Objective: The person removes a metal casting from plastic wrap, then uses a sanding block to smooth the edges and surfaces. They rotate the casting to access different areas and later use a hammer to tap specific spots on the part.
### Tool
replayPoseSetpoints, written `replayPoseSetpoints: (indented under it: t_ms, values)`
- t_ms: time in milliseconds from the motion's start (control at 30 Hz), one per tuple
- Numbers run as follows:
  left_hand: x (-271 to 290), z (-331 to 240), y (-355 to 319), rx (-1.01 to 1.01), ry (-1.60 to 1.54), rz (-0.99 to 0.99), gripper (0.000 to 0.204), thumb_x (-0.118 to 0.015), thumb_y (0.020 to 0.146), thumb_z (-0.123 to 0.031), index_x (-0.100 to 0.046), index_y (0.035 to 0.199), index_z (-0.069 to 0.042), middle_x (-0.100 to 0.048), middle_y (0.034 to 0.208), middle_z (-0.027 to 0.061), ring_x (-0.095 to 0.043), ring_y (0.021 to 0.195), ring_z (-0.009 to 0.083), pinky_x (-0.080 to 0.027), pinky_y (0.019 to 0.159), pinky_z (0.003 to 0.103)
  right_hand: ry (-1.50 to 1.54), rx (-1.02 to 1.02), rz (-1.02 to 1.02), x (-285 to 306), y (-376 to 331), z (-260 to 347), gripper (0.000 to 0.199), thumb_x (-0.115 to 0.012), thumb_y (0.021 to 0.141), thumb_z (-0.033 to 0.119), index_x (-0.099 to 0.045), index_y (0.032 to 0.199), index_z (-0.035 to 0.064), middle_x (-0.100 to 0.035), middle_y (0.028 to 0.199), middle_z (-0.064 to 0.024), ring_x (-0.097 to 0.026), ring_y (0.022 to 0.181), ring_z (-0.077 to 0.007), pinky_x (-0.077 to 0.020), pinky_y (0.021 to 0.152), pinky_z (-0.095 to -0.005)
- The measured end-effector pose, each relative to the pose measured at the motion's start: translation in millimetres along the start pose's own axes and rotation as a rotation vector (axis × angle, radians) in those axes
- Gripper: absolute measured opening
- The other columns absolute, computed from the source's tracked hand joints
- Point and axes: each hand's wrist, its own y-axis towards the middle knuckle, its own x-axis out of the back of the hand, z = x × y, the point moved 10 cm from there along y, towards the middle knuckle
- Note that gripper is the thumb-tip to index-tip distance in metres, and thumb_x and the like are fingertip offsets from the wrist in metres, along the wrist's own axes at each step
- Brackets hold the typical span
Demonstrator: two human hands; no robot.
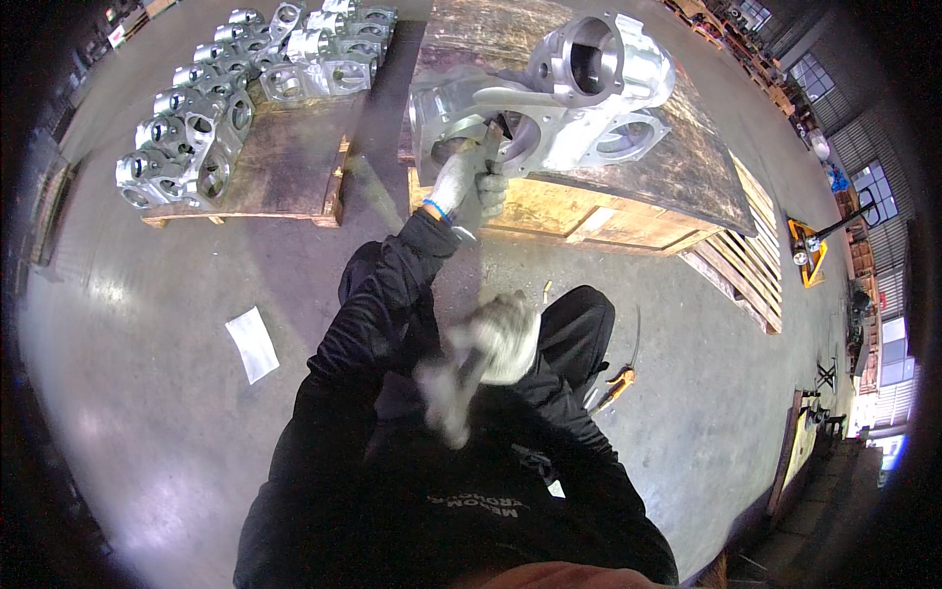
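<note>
My left hand (474,189), in a pale work glove, is raised to the near face of a large silver metal casting (579,118). Its fingers are closed round a slim bar-like tool (503,126); the dark upper end shows against a round opening of the casting, and the exact kind is unclear. Lower down, in front of my lap, my right hand (502,339) is smeared by motion, also in a pale glove. A blurred grey elongated shape (442,401) juts from it toward the lower left; whether this is fingers or a tool cannot be told.
The casting lies on a worn wooden crate (687,201) beside a slatted pallet (751,245). Several similar castings (201,147) stand on a wooden pallet (285,187) at far left. On the floor lie a white sheet (252,345) and an orange-handled air gun (618,385). A yellow pallet jack (810,253) stands right.
</note>
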Motion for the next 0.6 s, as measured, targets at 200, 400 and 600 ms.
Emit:
replayPoseSetpoints:
  t_ms: [200,400,600]
  values:
    - [5,-1,2,-0.037,0.092,-0.012,0.026,-0.045,0.103,-0.038,-0.049,0.086,-0.019,-0.036,0.06,-0.0065,-0.034,0.047,0.0105,-0.029,0.046,0.029,-0.154,-0.397,0.171,-7,-10,-39,0.028,-0.073,0.074,0.032,-0.067,0.088,0.0074,-0.065,0.066,-0.0123,-0.066,0.056,-0.0325,-0.0535,0.054,-0.0409]
    - [9,3,9,0.0,0.046,0.016,0.021,-0.047,0.101,-0.032,-0.049,0.087,-0.017,-0.037,0.061,-0.0056,-0.035,0.049,0.0112,-0.028,0.047,0.028,-0.325,-0.655,0.263,-5,-29,-66,0.02,-0.066,0.082,0.025,-0.068,0.09,0.006,-0.066,0.071,-0.0154,-0.067,0.063,-0.0325,-0.0527,0.056,-0.0404]
    - [14,-1,7,-0.037,0.084,-0.039,0.025,-0.047,0.101,-0.036,-0.047,0.088,-0.015,-0.037,0.06,-0.0035,-0.033,0.049,0.0116,-0.026,0.047,0.029,-0.175,-0.036,0.178,-12,-20,-18,0.01,-0.07,0.077,0.023,-0.063,0.081,0.0166,-0.055,0.06,-0.0054,-0.054,0.048,-0.0275,-0.044,0.044,-0.0415]
